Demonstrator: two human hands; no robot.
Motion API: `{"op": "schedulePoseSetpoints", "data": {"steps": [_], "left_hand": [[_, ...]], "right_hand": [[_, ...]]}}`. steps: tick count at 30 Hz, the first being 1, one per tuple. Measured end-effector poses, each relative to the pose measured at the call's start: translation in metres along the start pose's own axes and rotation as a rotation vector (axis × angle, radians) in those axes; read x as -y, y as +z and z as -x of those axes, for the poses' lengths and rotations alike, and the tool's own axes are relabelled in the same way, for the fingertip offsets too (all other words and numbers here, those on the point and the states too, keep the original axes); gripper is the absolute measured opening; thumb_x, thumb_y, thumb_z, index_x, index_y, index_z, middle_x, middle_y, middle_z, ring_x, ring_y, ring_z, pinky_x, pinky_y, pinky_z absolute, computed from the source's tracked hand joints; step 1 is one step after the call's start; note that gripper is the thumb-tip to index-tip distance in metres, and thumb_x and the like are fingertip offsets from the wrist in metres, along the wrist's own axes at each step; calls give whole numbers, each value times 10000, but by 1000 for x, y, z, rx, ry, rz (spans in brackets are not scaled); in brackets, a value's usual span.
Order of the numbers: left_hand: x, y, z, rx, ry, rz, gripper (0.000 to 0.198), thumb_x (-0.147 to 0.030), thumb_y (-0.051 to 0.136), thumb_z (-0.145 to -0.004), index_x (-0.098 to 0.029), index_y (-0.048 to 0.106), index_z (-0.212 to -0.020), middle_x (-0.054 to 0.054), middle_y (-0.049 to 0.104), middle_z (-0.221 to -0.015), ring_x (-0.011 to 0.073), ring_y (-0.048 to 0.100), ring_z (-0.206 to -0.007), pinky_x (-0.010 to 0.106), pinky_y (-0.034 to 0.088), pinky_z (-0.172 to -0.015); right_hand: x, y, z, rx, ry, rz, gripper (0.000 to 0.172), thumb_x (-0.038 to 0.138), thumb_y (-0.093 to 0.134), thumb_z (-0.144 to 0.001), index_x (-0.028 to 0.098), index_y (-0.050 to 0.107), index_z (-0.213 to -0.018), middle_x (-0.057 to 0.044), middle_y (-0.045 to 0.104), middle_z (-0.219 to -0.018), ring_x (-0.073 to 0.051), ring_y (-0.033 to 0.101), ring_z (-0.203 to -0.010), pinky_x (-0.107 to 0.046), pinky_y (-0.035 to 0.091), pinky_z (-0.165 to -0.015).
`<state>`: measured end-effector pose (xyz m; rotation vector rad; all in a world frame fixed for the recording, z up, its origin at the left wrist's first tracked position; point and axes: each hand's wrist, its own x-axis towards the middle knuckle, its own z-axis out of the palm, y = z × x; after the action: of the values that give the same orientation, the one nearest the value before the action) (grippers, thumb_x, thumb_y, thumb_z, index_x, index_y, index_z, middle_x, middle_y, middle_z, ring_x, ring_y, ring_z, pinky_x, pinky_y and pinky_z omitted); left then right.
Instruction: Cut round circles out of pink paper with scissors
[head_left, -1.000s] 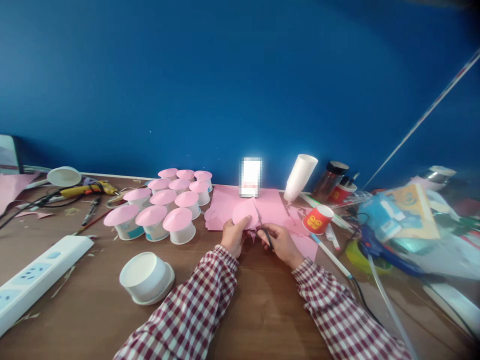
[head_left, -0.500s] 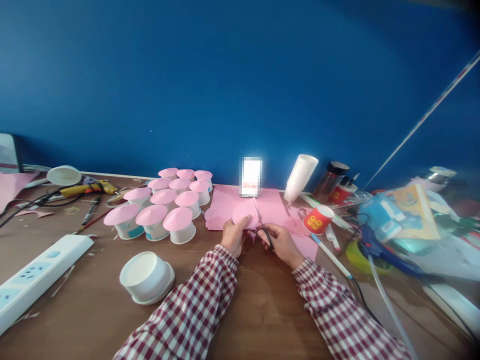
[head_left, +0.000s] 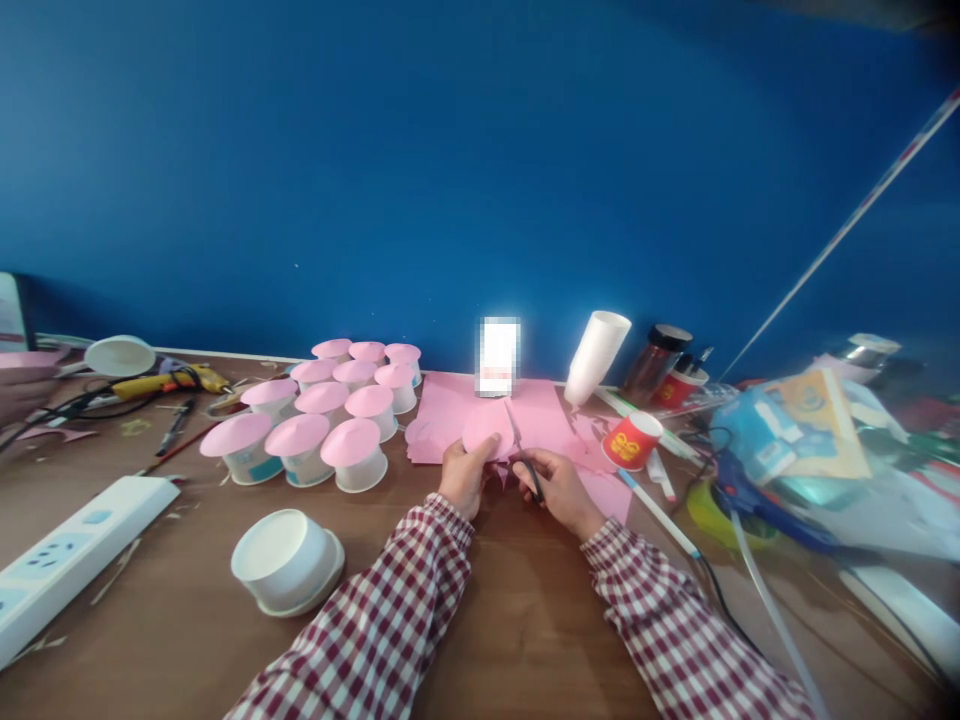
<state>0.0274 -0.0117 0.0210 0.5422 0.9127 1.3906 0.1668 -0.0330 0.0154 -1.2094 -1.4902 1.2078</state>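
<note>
My left hand [head_left: 465, 474] pinches a rounded piece of pink paper [head_left: 484, 432], thumb on top. In my right hand [head_left: 561, 488] is a pair of scissors [head_left: 533, 478], fingers wrapped round its dark handles. The blades point away from me at the right edge of the pink piece; how far apart they are I cannot make out. A small pink scrap [head_left: 502, 472] hangs below the piece, between the hands. Behind lies a stack of pink paper [head_left: 544, 400], partly hidden by the held piece.
Left stand several white cups topped with pink paper cones [head_left: 352, 442]. Nearer me are a white tub [head_left: 289, 560] and a power strip [head_left: 90, 550]. A yellow glue gun [head_left: 169, 382] lies far left. Rightward are stacked white cups [head_left: 598, 355], a red paper cup [head_left: 634, 441] and a blue glue gun [head_left: 765, 510].
The view has shifted slightly, so most things sit a little further left. Both hands keep their hold on the pink paper and the scissors, almost in the same place.
</note>
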Motion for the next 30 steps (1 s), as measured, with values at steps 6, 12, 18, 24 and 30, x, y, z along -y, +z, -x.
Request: {"op": "schedulePoseSetpoints", "data": {"steps": [6,12,18,24,30], "left_hand": [[1,-1,0,28,-4,-9,310,-246,773,-561,-73,603,-755,-1,561,-545,52,444,-393,180,360,-369],[1,-1,0,15,-9,-4,304,-244,770,-563,-72,607,-754,1,566,-554,49,441,-396,178,352,-369],[1,-2,-1,3,-10,-7,309,-250,778,-549,-72,610,-739,9,575,-561,56,455,-411,180,363,-379],[1,-2,-1,18,-11,8,329,-250,779,-552,-69,616,-773,18,590,-579,58,460,-411,181,366,-376],[0,0,1,11,-24,0,308,-233,764,-572,-65,606,-777,19,588,-576,62,474,-414,176,375,-375]], "right_hand": [[2,1,1,-3,-16,-9,308,436,648,-750,146,614,-849,36,538,-561,-93,511,-475,-200,416,-429],[1,1,1,2,-24,-5,340,447,646,-749,139,618,-891,32,540,-571,-96,512,-478,-210,424,-438],[1,1,1,9,-35,-17,341,442,648,-753,142,623,-913,28,539,-582,-99,510,-495,-221,433,-464],[3,2,1,1,-25,-1,339,453,645,-752,144,620,-887,25,540,-576,-104,514,-494,-218,420,-451],[2,0,1,-6,-31,17,321,446,640,-760,144,625,-869,28,539,-569,-97,512,-479,-202,404,-424]]}}
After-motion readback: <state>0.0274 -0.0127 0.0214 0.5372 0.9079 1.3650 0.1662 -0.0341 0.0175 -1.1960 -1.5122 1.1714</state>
